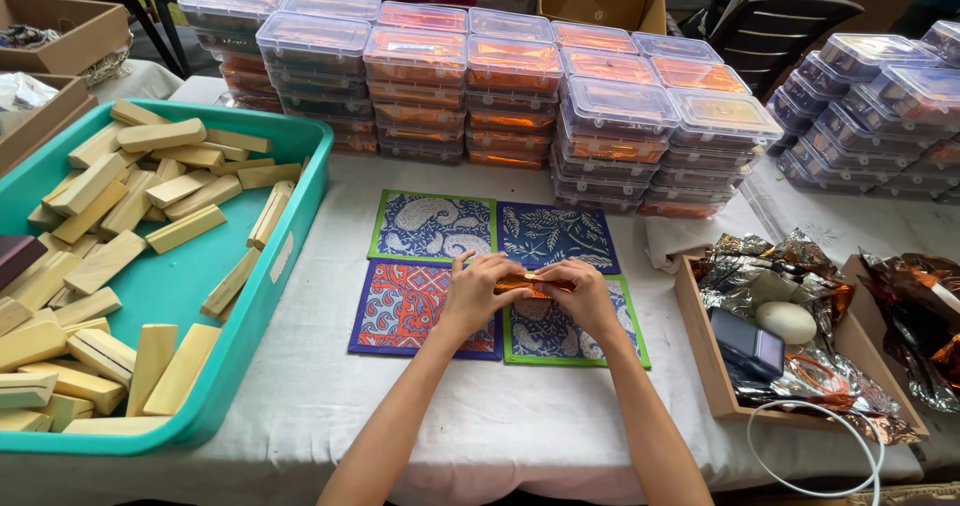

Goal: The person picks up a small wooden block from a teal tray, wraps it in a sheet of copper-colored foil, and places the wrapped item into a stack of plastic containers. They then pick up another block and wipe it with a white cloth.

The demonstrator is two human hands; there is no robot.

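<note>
My left hand (478, 291) and my right hand (584, 294) meet over the table and together pinch a small block wrapped in orange foil (527, 284). Below them lie patterned square mats: a blue paisley one with a green edge (432, 224), a dark blue leafy one (556, 234), a red and blue one (400, 306) and a blue one with a green edge (560, 336). My hands cover parts of the two nearer mats.
A teal tray (250, 336) of several plain wooden blocks (120, 236) sits at left. Stacks of clear lidded boxes (510, 86) with orange contents fill the back. At right, a wooden box (705, 351) holds foil sheets, a white egg-shaped object (786, 321), a dark device and a white cable.
</note>
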